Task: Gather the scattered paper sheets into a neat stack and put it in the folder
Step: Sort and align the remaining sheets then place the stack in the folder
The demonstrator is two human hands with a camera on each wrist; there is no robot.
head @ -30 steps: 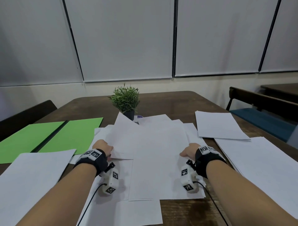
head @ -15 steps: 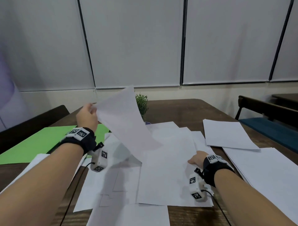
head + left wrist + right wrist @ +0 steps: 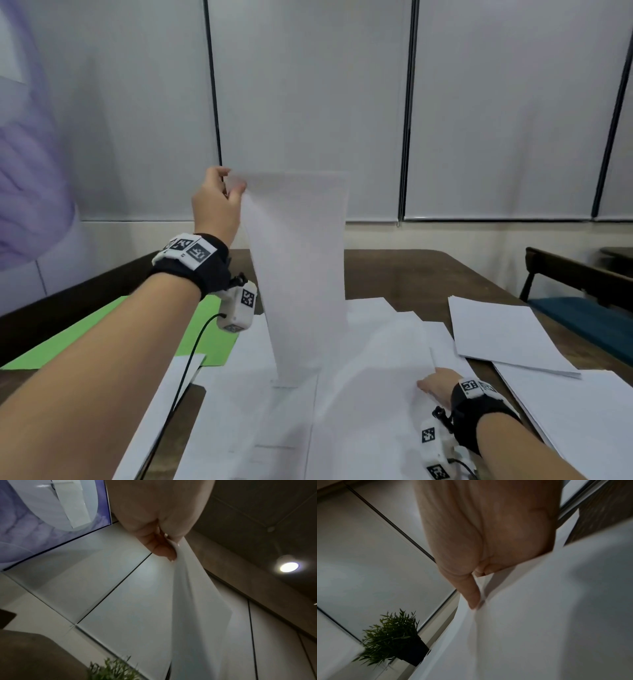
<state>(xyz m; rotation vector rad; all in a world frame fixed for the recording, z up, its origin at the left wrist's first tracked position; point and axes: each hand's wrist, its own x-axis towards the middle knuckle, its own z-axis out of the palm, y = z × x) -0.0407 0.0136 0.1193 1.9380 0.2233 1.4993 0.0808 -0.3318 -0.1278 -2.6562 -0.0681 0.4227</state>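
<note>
Open flat green card folder on brown wooden table, left side; nothing inside. Loose white paper sheets overlapping mid-table and right. One white sheet raised upright, top corner pinched by left hand. Right hand pinching edges of lying sheets. Square black-and-white coded tags on wristbands; no legible writing.

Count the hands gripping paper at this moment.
2: the left hand pinches the raised sheet by its top corner; the right hand pinches the lower sheet by its edge.
</note>
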